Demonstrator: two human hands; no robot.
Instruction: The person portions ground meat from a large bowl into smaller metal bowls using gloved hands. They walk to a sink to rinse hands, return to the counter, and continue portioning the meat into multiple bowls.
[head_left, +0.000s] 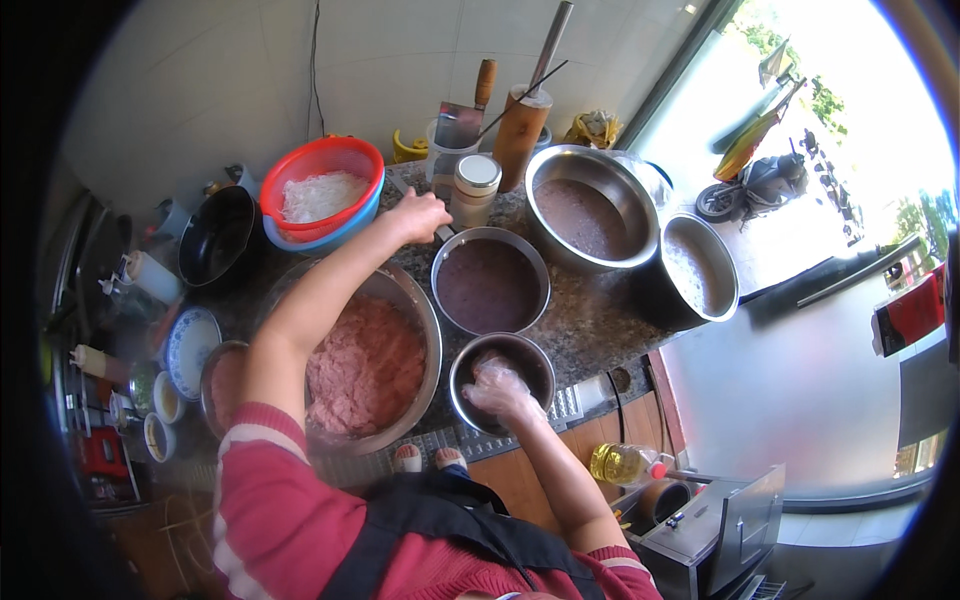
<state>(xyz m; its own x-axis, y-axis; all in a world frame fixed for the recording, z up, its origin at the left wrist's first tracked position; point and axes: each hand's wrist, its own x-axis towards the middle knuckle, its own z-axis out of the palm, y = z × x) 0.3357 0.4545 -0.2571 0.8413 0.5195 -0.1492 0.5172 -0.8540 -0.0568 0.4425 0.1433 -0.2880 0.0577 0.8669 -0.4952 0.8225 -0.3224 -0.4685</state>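
Note:
My left hand (422, 217) is closed around the dark handle of a saucepan (491, 281) of purplish-brown liquid. My right hand (501, 386), in a clear plastic glove, reaches into a small steel bowl (551, 367) just below that pan. Its fingers are bent, and whether they grip anything inside cannot be made out. Left of both vessels, partly under my left forearm, is a large steel basin of pink minced meat (367, 367). A red colander of white noodles (326, 196) sits in a blue basin beyond my left forearm.
Behind the saucepan stand a white-lidded jar (476, 180), a tub with a cleaver (459, 127) and a wooden roller (521, 135). A wide steel bowl (592, 210) and a deep pot (701, 270) are at right. A black pan (217, 236), bowls and squeeze bottles crowd the left.

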